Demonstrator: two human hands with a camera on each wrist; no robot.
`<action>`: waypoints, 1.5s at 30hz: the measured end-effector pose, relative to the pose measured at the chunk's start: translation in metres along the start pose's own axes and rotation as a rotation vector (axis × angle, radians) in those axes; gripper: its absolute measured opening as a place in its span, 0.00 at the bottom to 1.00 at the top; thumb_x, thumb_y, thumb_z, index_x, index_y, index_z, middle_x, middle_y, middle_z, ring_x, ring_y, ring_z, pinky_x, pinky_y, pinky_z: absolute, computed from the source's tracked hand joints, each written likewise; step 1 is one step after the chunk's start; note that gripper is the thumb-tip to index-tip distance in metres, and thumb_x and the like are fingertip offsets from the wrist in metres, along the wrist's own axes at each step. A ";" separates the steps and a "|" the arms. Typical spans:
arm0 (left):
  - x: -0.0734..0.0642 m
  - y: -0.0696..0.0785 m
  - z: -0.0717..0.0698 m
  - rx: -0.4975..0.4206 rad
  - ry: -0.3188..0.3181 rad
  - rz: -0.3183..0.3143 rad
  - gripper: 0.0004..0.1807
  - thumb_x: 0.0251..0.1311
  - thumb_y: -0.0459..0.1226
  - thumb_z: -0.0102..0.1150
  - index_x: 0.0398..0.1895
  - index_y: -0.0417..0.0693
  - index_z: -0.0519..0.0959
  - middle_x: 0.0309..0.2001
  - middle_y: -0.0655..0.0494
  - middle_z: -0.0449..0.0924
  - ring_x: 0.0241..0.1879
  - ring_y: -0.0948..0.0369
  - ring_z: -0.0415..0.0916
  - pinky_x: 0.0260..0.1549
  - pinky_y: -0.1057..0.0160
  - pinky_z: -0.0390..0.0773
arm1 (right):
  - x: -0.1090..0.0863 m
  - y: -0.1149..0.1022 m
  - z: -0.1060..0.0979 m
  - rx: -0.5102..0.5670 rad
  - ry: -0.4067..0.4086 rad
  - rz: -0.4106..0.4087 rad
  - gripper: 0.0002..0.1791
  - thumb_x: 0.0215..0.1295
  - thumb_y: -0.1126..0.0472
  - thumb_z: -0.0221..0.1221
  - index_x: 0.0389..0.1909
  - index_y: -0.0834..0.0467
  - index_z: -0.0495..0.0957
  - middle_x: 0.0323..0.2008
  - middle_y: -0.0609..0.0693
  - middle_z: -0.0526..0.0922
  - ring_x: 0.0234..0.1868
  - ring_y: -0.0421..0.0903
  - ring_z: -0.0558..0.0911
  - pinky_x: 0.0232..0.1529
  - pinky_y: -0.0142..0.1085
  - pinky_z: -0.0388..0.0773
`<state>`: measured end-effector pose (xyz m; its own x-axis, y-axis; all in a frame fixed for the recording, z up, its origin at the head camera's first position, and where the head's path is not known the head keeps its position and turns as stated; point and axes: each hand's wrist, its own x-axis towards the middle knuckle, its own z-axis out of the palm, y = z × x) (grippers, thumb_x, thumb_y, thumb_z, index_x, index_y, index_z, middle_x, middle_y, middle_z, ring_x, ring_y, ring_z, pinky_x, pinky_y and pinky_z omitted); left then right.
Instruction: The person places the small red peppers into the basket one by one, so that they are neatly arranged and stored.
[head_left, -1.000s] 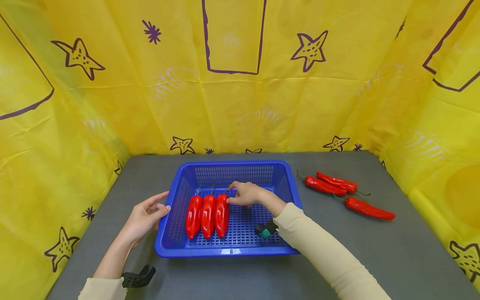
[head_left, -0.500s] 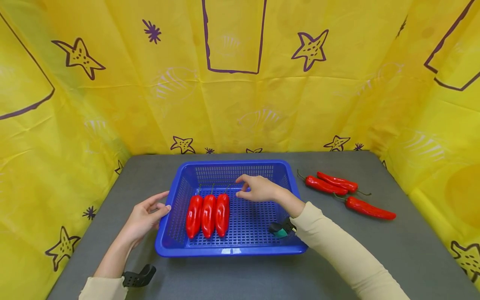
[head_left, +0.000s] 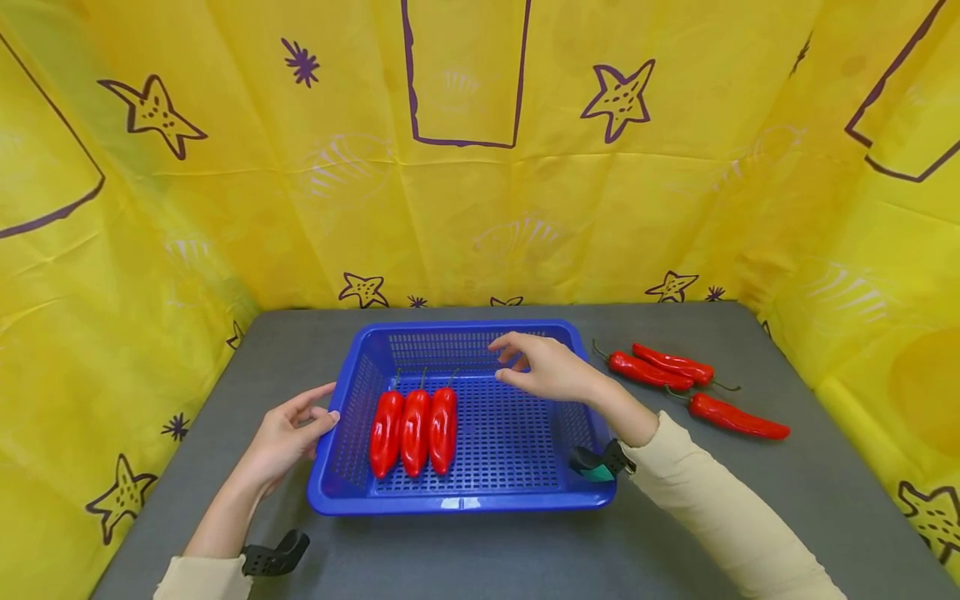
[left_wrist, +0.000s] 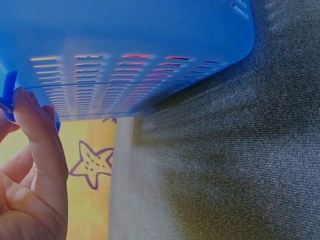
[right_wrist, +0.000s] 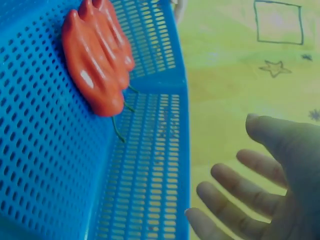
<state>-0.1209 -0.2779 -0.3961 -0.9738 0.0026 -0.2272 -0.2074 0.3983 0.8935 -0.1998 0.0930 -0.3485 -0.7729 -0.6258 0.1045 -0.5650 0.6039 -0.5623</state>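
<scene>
A blue plastic basket [head_left: 480, 503] with slotted walls stands on the grey table. Inside, toward its left, lie three glossy red chili peppers [head_left: 416, 433] side by side, green stems pointing to the far wall. My left hand [head_left: 288, 433] pinches the basket's left rim between thumb and fingers; in the left wrist view its fingers [left_wrist: 42, 145] curl at the rim. Above the right part of the basket hovers my right hand [head_left: 551, 367], holding nothing. The right wrist view shows its fingers [right_wrist: 240, 190] spread and apart from the peppers [right_wrist: 95, 65].
Three more red chili peppers lie on the table right of the basket: two touch each other, one behind the front pepper [head_left: 648, 372], and another pepper [head_left: 738, 416] lies nearer. A yellow patterned cloth [head_left: 465, 225] encloses the table's back and sides.
My right hand has moved right and slightly up, away from the rightmost pepper in the basket, and its fingers have spread. The left hand stays on the rim; the peppers have not moved.
</scene>
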 end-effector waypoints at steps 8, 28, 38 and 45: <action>0.000 0.000 0.001 -0.006 0.000 -0.001 0.35 0.58 0.46 0.58 0.67 0.47 0.59 0.38 0.46 0.78 0.30 0.57 0.80 0.31 0.58 0.81 | -0.022 0.011 -0.018 0.027 0.106 -0.015 0.22 0.59 0.57 0.61 0.55 0.55 0.72 0.48 0.50 0.79 0.44 0.44 0.79 0.41 0.37 0.79; -0.001 0.002 -0.001 0.008 0.004 -0.008 0.35 0.59 0.46 0.58 0.68 0.48 0.59 0.38 0.46 0.78 0.31 0.56 0.80 0.31 0.59 0.81 | -0.068 0.063 -0.039 0.072 0.415 0.038 0.23 0.58 0.62 0.62 0.56 0.56 0.72 0.51 0.51 0.77 0.49 0.49 0.78 0.45 0.47 0.76; 0.000 0.000 0.000 0.019 0.009 0.003 0.35 0.58 0.46 0.59 0.67 0.48 0.59 0.38 0.46 0.78 0.31 0.56 0.79 0.30 0.59 0.81 | -0.084 0.098 -0.041 0.092 0.485 0.156 0.24 0.60 0.59 0.61 0.58 0.54 0.70 0.52 0.54 0.77 0.51 0.50 0.76 0.49 0.30 0.73; 0.001 -0.001 0.000 0.013 0.013 0.016 0.35 0.58 0.46 0.59 0.67 0.48 0.60 0.36 0.46 0.78 0.28 0.56 0.79 0.28 0.58 0.80 | -0.090 0.119 -0.041 0.133 0.476 0.213 0.25 0.61 0.56 0.59 0.60 0.55 0.68 0.54 0.57 0.76 0.52 0.57 0.76 0.51 0.52 0.70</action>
<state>-0.1213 -0.2779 -0.3972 -0.9782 -0.0028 -0.2074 -0.1903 0.4101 0.8920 -0.2089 0.2415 -0.3913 -0.9295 -0.1845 0.3194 -0.3634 0.6064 -0.7072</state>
